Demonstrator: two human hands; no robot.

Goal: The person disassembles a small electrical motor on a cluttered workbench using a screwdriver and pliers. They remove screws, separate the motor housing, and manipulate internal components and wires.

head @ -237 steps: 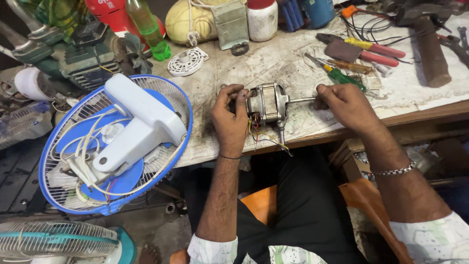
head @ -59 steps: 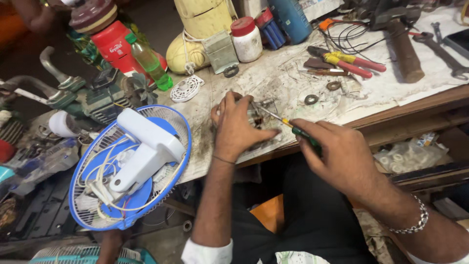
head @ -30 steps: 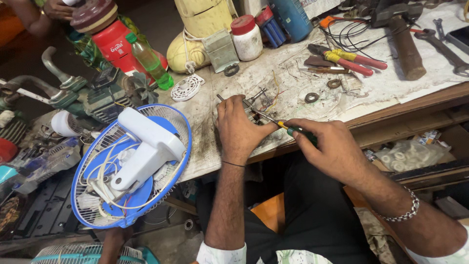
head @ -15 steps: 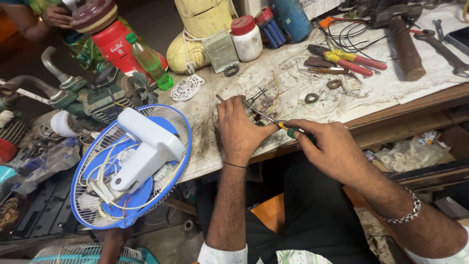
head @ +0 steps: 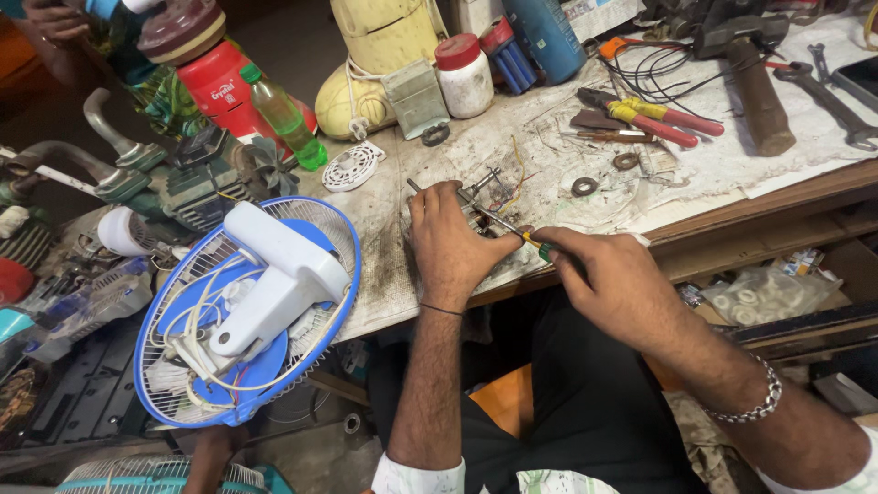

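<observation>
My left hand (head: 453, 242) lies palm down over a small fan motor (head: 480, 194) on the dirty workbench (head: 549, 155), covering most of it; only metal studs and thin wires show past the fingers. My right hand (head: 608, 279) grips a green-and-yellow handled screwdriver (head: 508, 224), whose thin shaft runs up and left over the left hand toward the motor.
A blue and white fan head (head: 247, 311) leans on the bench's left edge. Pliers (head: 654, 114), washers (head: 583, 186), a white jar with a red lid (head: 462, 75), a green bottle (head: 283, 119) and a hammer (head: 759, 91) lie further back. Another person's hand (head: 55, 18) shows at top left.
Eight seconds ago both hands held the motor upright by its shaft. Now the left hand presses it down and the right hand holds a screwdriver. Little has moved in the last second.
</observation>
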